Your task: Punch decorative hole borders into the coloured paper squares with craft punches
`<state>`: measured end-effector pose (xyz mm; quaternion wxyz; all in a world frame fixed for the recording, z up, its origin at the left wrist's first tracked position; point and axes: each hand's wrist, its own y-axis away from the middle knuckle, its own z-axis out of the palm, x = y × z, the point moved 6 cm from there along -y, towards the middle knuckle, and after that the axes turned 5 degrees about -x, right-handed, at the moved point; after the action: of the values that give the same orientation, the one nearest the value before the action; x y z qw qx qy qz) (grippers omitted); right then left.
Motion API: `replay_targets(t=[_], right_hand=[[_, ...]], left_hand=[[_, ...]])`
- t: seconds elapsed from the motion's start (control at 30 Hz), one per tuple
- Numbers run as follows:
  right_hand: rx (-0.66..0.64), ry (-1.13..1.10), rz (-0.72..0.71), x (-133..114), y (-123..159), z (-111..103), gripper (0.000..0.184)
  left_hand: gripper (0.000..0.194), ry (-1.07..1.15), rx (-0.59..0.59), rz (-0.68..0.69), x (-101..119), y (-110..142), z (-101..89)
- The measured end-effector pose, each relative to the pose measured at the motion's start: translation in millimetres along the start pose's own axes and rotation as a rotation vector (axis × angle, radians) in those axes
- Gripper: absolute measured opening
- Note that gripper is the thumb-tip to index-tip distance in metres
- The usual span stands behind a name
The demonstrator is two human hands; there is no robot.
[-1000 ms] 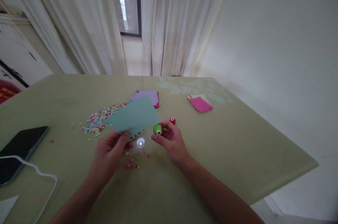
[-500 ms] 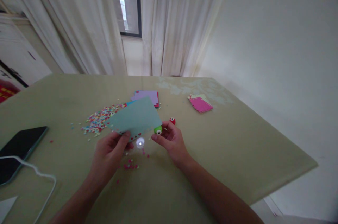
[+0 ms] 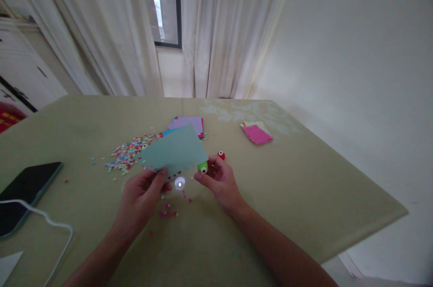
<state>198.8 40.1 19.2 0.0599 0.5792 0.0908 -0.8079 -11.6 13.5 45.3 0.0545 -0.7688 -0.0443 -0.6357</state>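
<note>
My left hand [image 3: 144,194] pinches the near edge of a pale teal paper card [image 3: 174,150], held tilted above the table; small heart-shaped holes run along its near edge. My right hand [image 3: 219,181] is closed on a small green paper punch [image 3: 202,167], which sits at the card's right corner. A small red punch [image 3: 221,155] stands on the table just behind my right fingers. Pink and red punched bits [image 3: 168,210] lie under my hands.
A heap of coloured confetti [image 3: 126,154] lies left of the card. A purple paper stack [image 3: 189,124] and a pink stack [image 3: 257,133] lie farther back. A black phone [image 3: 23,192] with a white cable [image 3: 54,226] sits at the left on the olive table [image 3: 304,179].
The card's right corner has slid over the green punch, which was fully uncovered a second ago. Both hands have hardly shifted.
</note>
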Motion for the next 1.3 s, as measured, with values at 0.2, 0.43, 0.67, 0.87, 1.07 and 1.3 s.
replay_targets(t=[0.2,0.43,0.67,0.87,1.07,1.3], right_hand=[[-0.004,0.007,-0.006,0.4,0.2,-1.1,0.046],[-0.001,0.003,0.0,2.7,-0.7,-1.7,0.047],[0.001,-0.022,-0.001,0.3,-0.2,-0.3,0.046],[0.009,-0.029,0.013,-0.3,-1.9,-1.9,0.044],[-0.026,-0.07,0.093,3.7,-3.4,-2.7,0.039],[0.001,-0.132,0.186,7.9,-2.1,-3.6,0.044]], left_hand=[[0.037,0.028,0.027,-0.026,-3.0,-0.2,-3.1],[0.039,-0.027,0.006,-0.014,2.9,0.1,0.1],[0.038,-0.038,-0.001,-0.005,3.2,0.8,-0.3],[0.037,-0.093,-0.031,0.071,3.6,-0.8,1.5],[0.039,-0.218,-0.076,0.125,1.8,-2.1,2.7],[0.037,-0.222,-0.127,0.113,0.7,-4.1,5.2]])
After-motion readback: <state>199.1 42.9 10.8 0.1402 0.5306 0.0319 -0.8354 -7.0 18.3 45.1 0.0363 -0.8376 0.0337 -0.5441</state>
